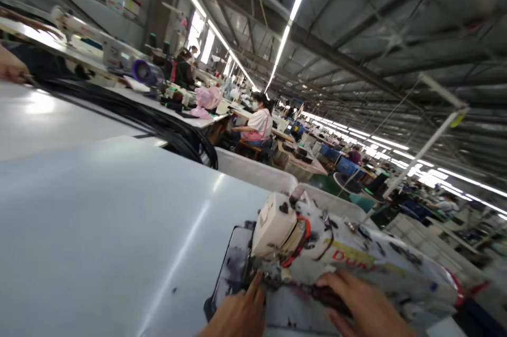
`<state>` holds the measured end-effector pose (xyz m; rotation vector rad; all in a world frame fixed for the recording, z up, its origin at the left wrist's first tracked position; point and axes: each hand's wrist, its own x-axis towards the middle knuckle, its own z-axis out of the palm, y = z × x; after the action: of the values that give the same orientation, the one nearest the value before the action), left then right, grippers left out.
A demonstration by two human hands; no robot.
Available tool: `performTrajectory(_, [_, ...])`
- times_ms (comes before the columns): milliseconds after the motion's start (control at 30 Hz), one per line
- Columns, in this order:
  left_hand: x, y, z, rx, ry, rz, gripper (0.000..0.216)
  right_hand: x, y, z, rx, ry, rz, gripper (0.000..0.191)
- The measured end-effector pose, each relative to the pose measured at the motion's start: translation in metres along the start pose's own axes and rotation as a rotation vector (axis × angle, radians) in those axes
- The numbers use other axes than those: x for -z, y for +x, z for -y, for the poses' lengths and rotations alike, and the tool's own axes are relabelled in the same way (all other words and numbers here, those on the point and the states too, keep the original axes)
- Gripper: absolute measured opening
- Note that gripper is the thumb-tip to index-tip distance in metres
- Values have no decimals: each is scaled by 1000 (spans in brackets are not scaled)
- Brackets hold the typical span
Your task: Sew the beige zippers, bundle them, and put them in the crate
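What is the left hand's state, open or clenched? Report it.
Open: the left hand lies flat, index finger stretched toward the needle area of the stained white sewing machine.

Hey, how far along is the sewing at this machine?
Done: no finished piece shows beside the sewing machine. In hand: the left hand points a finger at the needle area, and the right hand lies on a dark piece on the machine bed. Left: probably the stitching itself; a heap of black strips lies farther back on the far table, finished or not I cannot tell.
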<state>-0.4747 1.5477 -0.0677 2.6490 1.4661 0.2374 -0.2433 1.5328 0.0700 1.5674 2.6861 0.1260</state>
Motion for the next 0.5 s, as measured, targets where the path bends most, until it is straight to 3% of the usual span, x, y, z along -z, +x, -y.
performTrajectory(167, [11, -7, -3, -72, 16, -29, 39, -8, 13, -11, 96, -125, -34, 23])
performTrajectory(367, [-3, -6, 1, -75, 35, -33, 40, -12, 28, -11, 306, -334, -158, 21])
performTrajectory(500, [-9, -5, 3, -90, 41, -42, 42, -14, 31, -4, 356, -479, -287, 27])
